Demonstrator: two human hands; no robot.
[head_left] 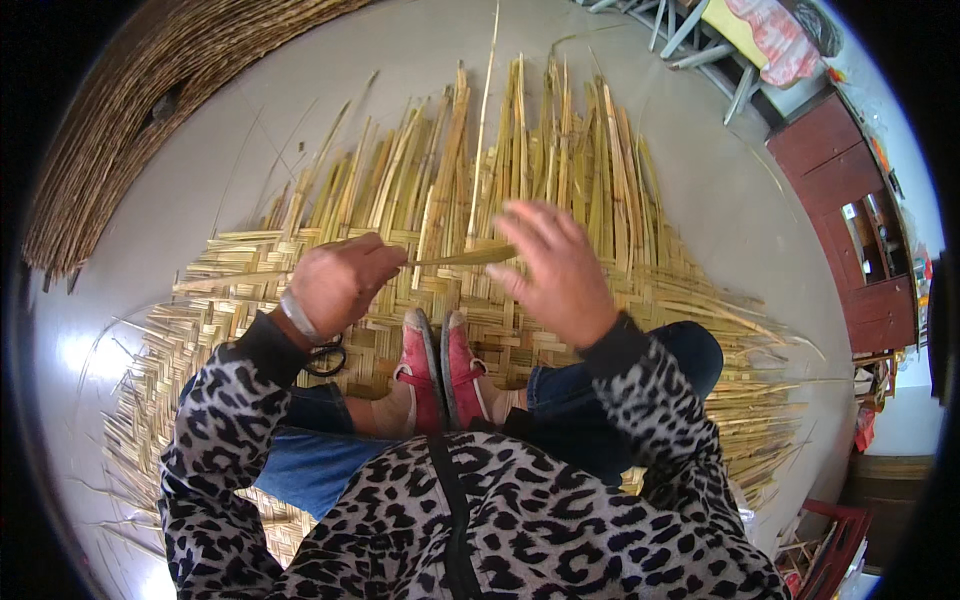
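Left hand (340, 283) is pinching one end of a bamboo strip (465, 257), long axis running left-right over the woven mat (640, 290). Right hand (553, 268) is hovering open at the strip's right end, fingers spread, blurred

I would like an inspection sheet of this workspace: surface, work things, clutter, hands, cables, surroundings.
Surface: grey floor, mostly under a woven bamboo mat.
Job's things: loose bamboo strips fan out from the mat's far edge; one thin bamboo strip is held.
Clutter: scissors on the mat.
Hands: left hand shut on the thin bamboo strip; right hand open, blurred, at its end.
Cables: nothing seen.
Surroundings: strip bundle far left; red cabinet right.
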